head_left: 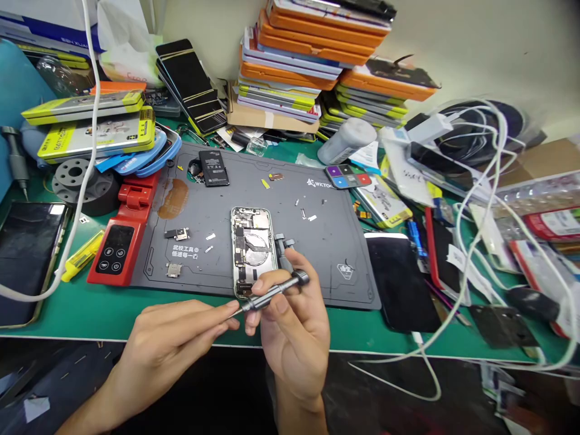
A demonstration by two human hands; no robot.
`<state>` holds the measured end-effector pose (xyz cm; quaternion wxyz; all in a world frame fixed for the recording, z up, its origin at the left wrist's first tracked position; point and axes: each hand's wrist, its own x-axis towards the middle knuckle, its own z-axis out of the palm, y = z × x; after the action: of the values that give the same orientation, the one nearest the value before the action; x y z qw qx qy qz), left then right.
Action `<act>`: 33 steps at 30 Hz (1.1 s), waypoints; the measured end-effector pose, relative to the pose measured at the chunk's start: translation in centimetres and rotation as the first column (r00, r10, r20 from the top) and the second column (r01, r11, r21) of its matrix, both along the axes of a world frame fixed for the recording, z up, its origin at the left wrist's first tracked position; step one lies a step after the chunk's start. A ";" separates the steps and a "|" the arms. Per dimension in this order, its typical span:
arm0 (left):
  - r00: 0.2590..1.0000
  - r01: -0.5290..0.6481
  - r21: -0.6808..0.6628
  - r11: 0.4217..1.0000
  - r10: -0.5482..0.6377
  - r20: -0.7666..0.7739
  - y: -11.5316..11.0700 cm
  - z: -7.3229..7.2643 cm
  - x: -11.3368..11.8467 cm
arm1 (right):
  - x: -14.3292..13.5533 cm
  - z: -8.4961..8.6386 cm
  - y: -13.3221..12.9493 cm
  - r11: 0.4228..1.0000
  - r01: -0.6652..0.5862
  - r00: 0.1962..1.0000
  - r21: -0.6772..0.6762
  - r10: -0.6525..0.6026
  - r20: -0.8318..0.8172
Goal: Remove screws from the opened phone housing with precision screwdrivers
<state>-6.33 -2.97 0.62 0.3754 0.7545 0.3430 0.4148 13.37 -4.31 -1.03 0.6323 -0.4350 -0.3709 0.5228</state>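
Note:
My right hand (296,329) is closed around a grey screwdriver (274,293), its shaft pointing to the left. The fingers of my left hand (174,341) are pressed together at the screwdriver's thin tip; whatever they pinch there is too small to make out. Just beyond both hands lies an opened phone (254,251) with its inner parts and a round coil showing. A second grey screwdriver (284,251) lies along the phone's right side, partly hidden by my right fingers. Small metal parts lie on the grey mat (317,260), among them a camera-like module (177,233) and a square bracket (173,270).
A black battery (214,168) lies on the mat's far side. At left are a red device with buttons (116,251) and a dark phone (29,260). Another black phone (403,281) is at right, near tangled white cables (493,157). Stacked boxes (312,36) stand behind.

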 end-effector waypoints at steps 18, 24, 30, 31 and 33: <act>0.996 -0.027 -0.107 0.994 0.036 0.079 0.2 0.4 0.2 | -0.1 0.4 -0.3 0.999 -0.004 0.999 0.049 0.007 -0.051; 0.986 -0.061 -0.137 0.989 0.081 0.144 0.3 0.8 0.6 | -0.2 0.3 -0.4 0.997 -0.003 0.999 0.080 0.006 -0.038; 0.988 -0.079 -0.163 0.984 0.099 0.121 0.0 0.6 0.4 | -0.4 0.4 -0.5 0.993 0.019 1.000 0.120 -0.017 -0.016; 0.988 -0.078 -0.165 0.983 0.098 0.115 0.0 0.5 0.4 | -0.4 0.4 -0.5 0.992 0.017 1.000 0.126 -0.016 -0.013; 0.989 -0.078 -0.172 0.982 0.098 0.107 -0.2 0.4 0.3 | -0.5 0.5 -0.6 0.991 0.015 1.000 0.132 -0.015 0.003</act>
<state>-6.07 -3.18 0.97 0.4377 0.6794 0.3874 0.4437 12.87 -4.89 -0.57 0.6628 -0.3963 -0.4026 0.4915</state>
